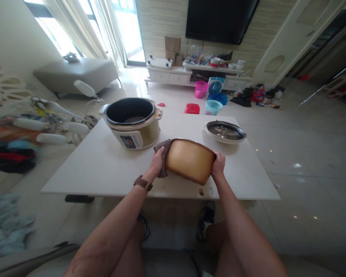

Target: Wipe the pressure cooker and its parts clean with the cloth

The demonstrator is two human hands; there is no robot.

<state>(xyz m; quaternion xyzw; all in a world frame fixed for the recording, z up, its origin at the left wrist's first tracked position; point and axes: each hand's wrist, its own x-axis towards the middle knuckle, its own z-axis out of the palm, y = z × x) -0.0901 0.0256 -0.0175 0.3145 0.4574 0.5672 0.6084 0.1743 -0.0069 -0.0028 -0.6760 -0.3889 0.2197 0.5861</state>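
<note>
Between my hands is a gold-coloured inner cooking pot (190,161), tilted over the near part of the white table. My left hand (157,161) presses a dark brown cloth (163,158) against the pot's left side. On the right side, my right hand (218,163) grips the pot near its rim. The pot's inside is turned away from me. To the left stands the electric pressure cooker (134,127), lidless, its dark cavity facing up and its control panel towards me. Its round lid (225,132) lies upside down at the table's right.
The white table (92,169) has its near edge just above my knees. Beyond it on the floor are a red bin (192,108), a light blue basket (213,107) and a pink basket (201,89). A lamp with several white shades (40,124) stands left of the table.
</note>
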